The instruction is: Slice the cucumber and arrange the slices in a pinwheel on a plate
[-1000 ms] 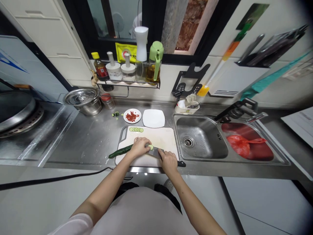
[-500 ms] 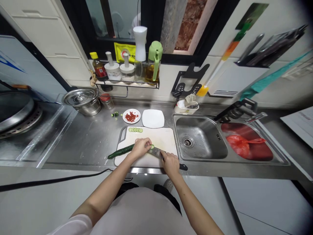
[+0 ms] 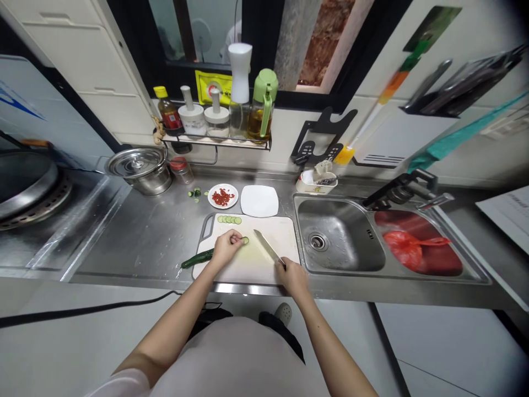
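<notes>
The cucumber point(image 3: 197, 258) lay slantwise, its dark tail reaching over the left edge of the cutting board point(image 3: 248, 270) and its middle covered by the left hand point(image 3: 227, 246). That hand had a narrow grip, with curled fingers, and it held a pale green disc point(image 3: 245, 240). I could not tell whether this disc was a loose slice or the cut end of the cucumber itself.

The right hand point(image 3: 294, 277) had its grip closed around the handle of the kitchen knife point(image 3: 266, 246). The blade stood apart from the cucumber, its tip pointing away from the person and towards the left.

In my judgement this was slicing work. To do it well, the left fingertips should be tucked back from the edge, the knuckles should guide the blade, and each cut should be even with the one before. The wet skin could roll, so steady pressure from above seemed wise.

Near the far left corner of the board, a row of cucumber slices point(image 3: 230, 220) overlapped neatly. Beyond the board, on the steel surface point(image 3: 136, 237), stood a round plate point(image 3: 212, 199) of chopped red pieces point(image 3: 223, 196) and, just beside it, a white square plate point(image 3: 259, 200).
</notes>
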Tool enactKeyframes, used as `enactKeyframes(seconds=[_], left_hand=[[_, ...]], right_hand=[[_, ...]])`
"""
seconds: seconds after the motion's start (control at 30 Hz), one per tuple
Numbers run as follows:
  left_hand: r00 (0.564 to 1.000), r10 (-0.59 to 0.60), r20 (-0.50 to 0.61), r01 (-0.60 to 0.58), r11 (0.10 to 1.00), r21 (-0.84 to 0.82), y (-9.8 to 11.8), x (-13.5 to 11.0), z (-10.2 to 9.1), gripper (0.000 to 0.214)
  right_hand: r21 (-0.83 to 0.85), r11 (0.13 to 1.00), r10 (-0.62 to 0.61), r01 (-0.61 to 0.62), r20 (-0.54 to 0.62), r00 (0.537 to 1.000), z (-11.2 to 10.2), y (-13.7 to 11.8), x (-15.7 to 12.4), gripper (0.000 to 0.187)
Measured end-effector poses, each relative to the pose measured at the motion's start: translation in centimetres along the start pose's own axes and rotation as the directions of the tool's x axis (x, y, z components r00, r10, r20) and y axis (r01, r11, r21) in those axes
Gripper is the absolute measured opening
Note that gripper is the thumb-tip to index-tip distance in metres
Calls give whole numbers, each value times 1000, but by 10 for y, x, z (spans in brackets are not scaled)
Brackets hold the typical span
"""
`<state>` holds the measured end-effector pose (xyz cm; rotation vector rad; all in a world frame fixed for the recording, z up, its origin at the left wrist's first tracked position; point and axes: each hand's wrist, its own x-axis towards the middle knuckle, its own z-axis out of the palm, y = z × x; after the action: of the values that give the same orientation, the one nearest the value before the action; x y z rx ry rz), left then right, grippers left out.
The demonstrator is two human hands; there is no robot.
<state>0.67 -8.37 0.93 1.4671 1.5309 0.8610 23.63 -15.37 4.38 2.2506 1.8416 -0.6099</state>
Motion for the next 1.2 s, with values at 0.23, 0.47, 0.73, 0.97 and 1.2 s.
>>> enactKeyframes(seconds=[0.23,0.47,0.73,0.97,1.2], left_hand=[[988,-126,-89,141,973,182,-9,32,-6,12],[987,-110,-116,146,918,369,0,73,-1,5],[989,-99,-108,138,882,451,-6,90,13,9],[996,-9,-93,60,824,563,-5,89,16,16],[987,-26,-158,122,763,634,-6,87,18,20]], right_hand=[[-40,999,13,-11,45,999,-2,-5,8,36],[-51,999,-2,5,53,999,-2,-5,13,35],[-15,1000,-5,5,33,999,0,-4,13,33],[-17,1000,-1,2,39,999,1,-3,13,33],[-6,1000,11,-11,57,998,1,-3,13,34]])
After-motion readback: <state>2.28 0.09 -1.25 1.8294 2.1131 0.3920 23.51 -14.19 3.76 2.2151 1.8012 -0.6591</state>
